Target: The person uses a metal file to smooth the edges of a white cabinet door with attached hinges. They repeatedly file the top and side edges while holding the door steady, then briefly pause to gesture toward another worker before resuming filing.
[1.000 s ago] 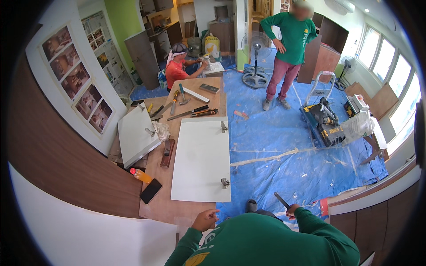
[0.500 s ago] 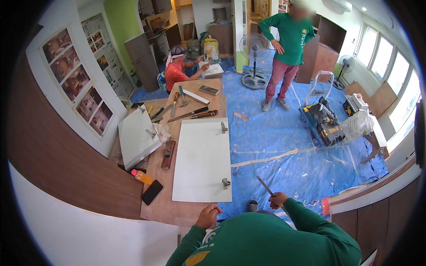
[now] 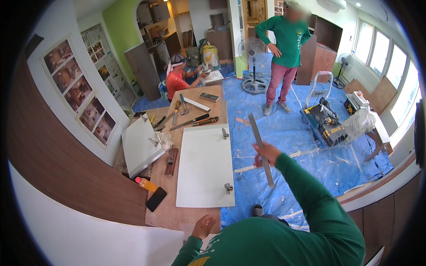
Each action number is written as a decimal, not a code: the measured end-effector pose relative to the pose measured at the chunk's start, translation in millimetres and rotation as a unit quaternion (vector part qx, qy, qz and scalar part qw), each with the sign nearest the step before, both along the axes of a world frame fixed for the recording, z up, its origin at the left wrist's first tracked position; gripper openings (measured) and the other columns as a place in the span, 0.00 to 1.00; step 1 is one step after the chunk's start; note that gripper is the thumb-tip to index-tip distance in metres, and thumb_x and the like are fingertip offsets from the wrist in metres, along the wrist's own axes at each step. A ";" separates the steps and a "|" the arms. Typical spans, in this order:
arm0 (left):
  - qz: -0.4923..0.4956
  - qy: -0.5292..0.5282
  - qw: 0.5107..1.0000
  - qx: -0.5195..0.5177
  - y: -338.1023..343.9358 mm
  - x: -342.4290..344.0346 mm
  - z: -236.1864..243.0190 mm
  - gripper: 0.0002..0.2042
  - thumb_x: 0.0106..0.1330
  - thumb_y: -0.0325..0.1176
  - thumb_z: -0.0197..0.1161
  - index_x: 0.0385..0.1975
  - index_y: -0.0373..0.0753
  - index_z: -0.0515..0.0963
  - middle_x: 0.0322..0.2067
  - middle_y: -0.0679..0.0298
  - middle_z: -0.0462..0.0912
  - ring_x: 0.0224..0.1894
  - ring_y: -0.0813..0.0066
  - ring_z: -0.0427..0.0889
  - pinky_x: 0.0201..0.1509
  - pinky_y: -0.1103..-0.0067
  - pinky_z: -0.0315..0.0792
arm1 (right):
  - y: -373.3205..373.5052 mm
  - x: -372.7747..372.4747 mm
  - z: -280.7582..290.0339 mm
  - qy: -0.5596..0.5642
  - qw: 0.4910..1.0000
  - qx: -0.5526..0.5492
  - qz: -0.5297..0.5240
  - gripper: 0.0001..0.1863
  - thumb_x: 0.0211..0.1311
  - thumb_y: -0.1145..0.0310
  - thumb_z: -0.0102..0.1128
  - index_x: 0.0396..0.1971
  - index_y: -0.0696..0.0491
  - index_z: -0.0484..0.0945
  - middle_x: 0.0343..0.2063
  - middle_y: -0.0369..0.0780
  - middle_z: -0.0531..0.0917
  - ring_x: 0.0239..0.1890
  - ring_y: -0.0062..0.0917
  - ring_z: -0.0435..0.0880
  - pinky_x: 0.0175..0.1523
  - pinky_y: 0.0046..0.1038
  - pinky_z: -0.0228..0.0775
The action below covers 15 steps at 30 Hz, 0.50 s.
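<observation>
Right hand [image 3: 267, 155]: grip grasping flat metal strip [image 3: 254, 127], beyond right edge of table [image 3: 182, 218], apart from white panel [image 3: 204, 166]. Left hand [image 3: 203, 226] by near edge, grip unclear. Panel carries two hinges [image 3: 228, 188]; remaining work unclear.

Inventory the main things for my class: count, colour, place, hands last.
Wooden worktable: 1, light brown, left
Rectangular panels: 2, white, centre and left
Metal hinges: 3+, silver, on panels
Wooden hand plane: 1, brown, between panels
Flat phone: 1, black, near left
Plastic bottle: 1, orange, beside phone
Hand tools: several, mixed, worktable's far end
Plastic sheeting: count unclear, blue, floor
Standing fans: 2, grey, far side
Hard tool case: 1, black/yellow, right
Co-workers: 2, green and red tops, far side
Photo prints: several, brownish, left wall
Flat metal strip: 1, grey, over sheeting
Left hand: 1, green sleeve, near worktable
Right hand: 1, green sleeve, holding strip
</observation>
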<state>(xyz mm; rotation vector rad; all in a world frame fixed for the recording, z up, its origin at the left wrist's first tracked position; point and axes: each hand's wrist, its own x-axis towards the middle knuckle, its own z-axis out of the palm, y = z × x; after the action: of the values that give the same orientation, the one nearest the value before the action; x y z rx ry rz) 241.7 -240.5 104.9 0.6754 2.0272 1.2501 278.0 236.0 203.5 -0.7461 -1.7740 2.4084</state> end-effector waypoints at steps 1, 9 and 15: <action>0.012 0.000 1.000 -0.026 -11.6 -3.9 -0.2 0.20 0.74 0.50 0.62 0.43 0.35 0.82 0.39 0.59 0.85 0.43 0.71 0.83 0.50 0.74 0.75 | 0.3 -22.5 25.4 -0.053 0.998 0.014 -0.023 0.12 0.76 0.61 0.55 0.51 0.51 0.70 0.27 0.46 0.81 0.27 0.38 0.87 0.32 0.43 0.86; 0.101 0.094 0.989 -0.054 -120.9 17.9 -17.0 0.14 0.73 0.40 0.60 0.38 0.32 0.81 0.36 0.58 0.86 0.41 0.71 0.84 0.49 0.75 0.77 | 144.3 -254.3 182.6 0.179 0.536 0.822 0.071 0.08 0.56 0.60 0.68 0.31 0.48 0.87 0.31 0.45 0.89 0.36 0.40 0.90 0.46 0.39 0.82; 0.164 0.073 0.975 -0.132 -181.5 80.3 -34.1 0.09 0.75 0.38 0.59 0.43 0.41 0.82 0.43 0.53 0.85 0.42 0.56 0.85 0.44 0.65 0.80 | 229.5 -406.5 294.2 0.370 0.844 0.385 0.051 0.23 0.63 0.89 0.41 0.59 0.69 0.65 0.43 0.63 0.82 0.41 0.53 0.89 0.45 0.47 0.89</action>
<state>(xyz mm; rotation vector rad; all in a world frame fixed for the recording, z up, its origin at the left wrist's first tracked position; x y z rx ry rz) 322.1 -422.0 70.8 0.3210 2.4466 1.1003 -128.5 465.5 497.7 0.3359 -2.1003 1.4089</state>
